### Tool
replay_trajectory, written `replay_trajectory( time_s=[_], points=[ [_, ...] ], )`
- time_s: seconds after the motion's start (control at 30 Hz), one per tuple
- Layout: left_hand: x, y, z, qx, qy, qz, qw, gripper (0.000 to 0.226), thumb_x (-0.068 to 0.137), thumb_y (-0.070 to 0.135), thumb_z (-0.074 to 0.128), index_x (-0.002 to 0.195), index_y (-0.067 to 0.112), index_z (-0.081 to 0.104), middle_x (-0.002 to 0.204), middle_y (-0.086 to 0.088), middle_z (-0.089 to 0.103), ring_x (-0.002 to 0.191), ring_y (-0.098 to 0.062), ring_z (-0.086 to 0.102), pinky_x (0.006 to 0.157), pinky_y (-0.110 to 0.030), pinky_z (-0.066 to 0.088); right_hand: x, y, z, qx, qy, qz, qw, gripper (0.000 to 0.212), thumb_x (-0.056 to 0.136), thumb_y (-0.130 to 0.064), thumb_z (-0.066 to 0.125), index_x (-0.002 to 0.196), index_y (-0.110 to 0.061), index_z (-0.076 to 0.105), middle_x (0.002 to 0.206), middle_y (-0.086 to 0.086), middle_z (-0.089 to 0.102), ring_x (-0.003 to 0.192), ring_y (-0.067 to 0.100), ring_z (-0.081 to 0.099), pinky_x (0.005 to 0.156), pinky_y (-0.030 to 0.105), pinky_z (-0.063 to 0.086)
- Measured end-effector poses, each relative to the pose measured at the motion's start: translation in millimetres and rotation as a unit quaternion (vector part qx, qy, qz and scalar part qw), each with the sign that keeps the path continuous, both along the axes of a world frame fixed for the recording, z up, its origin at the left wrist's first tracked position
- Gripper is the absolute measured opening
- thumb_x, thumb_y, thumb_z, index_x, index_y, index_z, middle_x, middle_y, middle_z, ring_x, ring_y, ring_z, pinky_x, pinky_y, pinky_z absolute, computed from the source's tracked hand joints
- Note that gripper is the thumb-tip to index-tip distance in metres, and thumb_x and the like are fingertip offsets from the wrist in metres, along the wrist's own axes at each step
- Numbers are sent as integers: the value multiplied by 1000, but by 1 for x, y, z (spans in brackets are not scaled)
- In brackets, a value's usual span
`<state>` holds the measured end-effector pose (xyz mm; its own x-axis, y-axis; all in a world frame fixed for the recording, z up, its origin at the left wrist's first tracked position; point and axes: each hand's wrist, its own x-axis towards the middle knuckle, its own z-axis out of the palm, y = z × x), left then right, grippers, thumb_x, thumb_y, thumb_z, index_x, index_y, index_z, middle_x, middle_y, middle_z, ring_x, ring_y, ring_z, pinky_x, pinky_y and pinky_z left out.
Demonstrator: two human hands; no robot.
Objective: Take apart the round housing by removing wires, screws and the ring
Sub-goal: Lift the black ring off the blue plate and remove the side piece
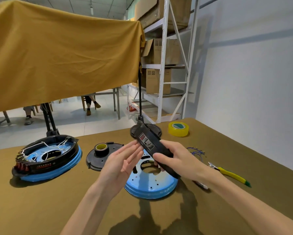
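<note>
Ring (146, 141) up off the table (40, 209), tilted on edge with its labelled side toward the camera. Clasped at the lower end in the right hand (174, 160), thumb across the front, fingers wrapped behind. Probably held this way to free it from the base and turn it for a look at what is still attached; cannot tell whether any screw or wire remains on it.

Left hand (123, 160) open and holding nothing, palm turned toward the ring, fingertips at or just touching its near face beside the label. Likely placed to steady the ring or take it over.

Blue plate (150, 185) flat on the table directly under both hands, bare of its ring, centre hole and small screw holes showing. Seemingly left there as the stripped half.

Second housing (45, 160) well to the left, beyond the left hand, black rim seated on its blue base and white wires (45, 145) looped inside, so apparently not yet taken apart.

Between the two, black disc (94, 160) with a roll of black tape (101, 148) on top. To the right of the right hand, loose wires (195, 151) in a small heap and yellow-handled cutters (227, 173) within easy reach, suggesting wire cutting already done on this unit. Yellow tape (178, 128) farther back.
</note>
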<state>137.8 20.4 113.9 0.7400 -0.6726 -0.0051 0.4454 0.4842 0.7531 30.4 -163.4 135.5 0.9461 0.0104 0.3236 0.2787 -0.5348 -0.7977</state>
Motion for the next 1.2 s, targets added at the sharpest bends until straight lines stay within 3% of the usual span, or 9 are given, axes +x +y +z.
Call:
replay_trajectory(
  time_s=[0.13, 0.27, 0.43, 0.57, 0.67, 0.77, 0.9, 1.03, 1.2],
  points=[
    [-5, -12, 31, -35, 30, -31, 998, 41, 84, 5, 71, 125, 4, 67, 119, -15, 76, 103, -17, 76, 59, -14, 58, -1, -11, 21, 153, -3, 0, 988, 18, 101, -17, 61, 114, -4, 61, 82, 11, 67, 66, 21, 62, 63, 28, 54],
    [-6, -24, 36, -22, 54, -15, 998, 37, 86, -1, 71, 122, -3, 67, 114, -17, 77, 102, -18, 76, 74, -19, 62, -7, -20, 23, 232, 19, 2, 973, 29, 96, -21, 62, 112, 3, 59, 76, 13, 62, 59, 21, 57, 60, 28, 51],
    [-6, -27, 21, 7, 90, -15, 996, 29, 88, -6, 69, 116, -5, 69, 109, -21, 77, 95, -22, 78, 73, -23, 63, -10, -22, 9, 241, 30, -1, 970, 40, 93, -21, 65, 113, 12, 55, 76, 16, 61, 58, 22, 55, 60, 29, 51],
    [-11, -28, 7, 8, 39, -17, 999, 35, 80, 6, 75, 114, 0, 73, 111, -18, 77, 101, -21, 77, 73, -22, 63, -16, -33, 10, 269, -4, -68, 961, 39, 91, -29, 67, 105, 7, 62, 74, 15, 62, 55, 21, 55, 55, 28, 50],
    [-20, -39, -12, 82, -82, 11, 993, 17, 88, 15, 76, 102, 5, 79, 101, -15, 80, 97, -22, 78, 72, -21, 61, -21, -44, 7, 301, -47, -161, 939, 35, 87, -42, 74, 94, -7, 74, 69, 12, 62, 50, 22, 52, 48, 26, 47],
    [-29, -61, -42, 205, -275, 57, 938, 10, 95, 19, 73, 90, 16, 82, 86, -3, 81, 83, -16, 78, 68, -18, 58, -27, -54, 3, 325, -87, -218, 916, 44, 78, -54, 80, 86, -11, 74, 66, 10, 62, 47, 20, 52, 44, 25, 46],
    [-30, -102, -79, 319, -504, 80, 799, 9, 94, 34, 72, 90, 30, 80, 79, 20, 74, 81, 4, 68, 69, -12, 51, -39, -69, -5, 320, -129, -263, 901, 33, 72, -53, 84, 74, -23, 72, 64, 10, 62, 46, 19, 52, 45, 26, 46],
    [-22, -135, -98, 361, -559, 99, 740, 12, 92, 35, 74, 100, 31, 82, 87, 25, 73, 86, 9, 64, 84, -21, 54, -52, -93, -9, 301, -149, -310, 889, 24, 77, -44, 84, 73, -24, 73, 63, 5, 64, 48, 17, 53, 48, 26, 48],
    [-16, -151, -110, 404, -580, 104, 700, 28, 96, 23, 70, 123, 29, 74, 112, 10, 76, 108, -11, 66, 101, -41, 52, -53, -106, -15, 277, -169, -323, 889, 20, 86, -36, 81, 75, -23, 72, 64, 7, 64, 47, 19, 54, 48, 25, 48]
  ],
)
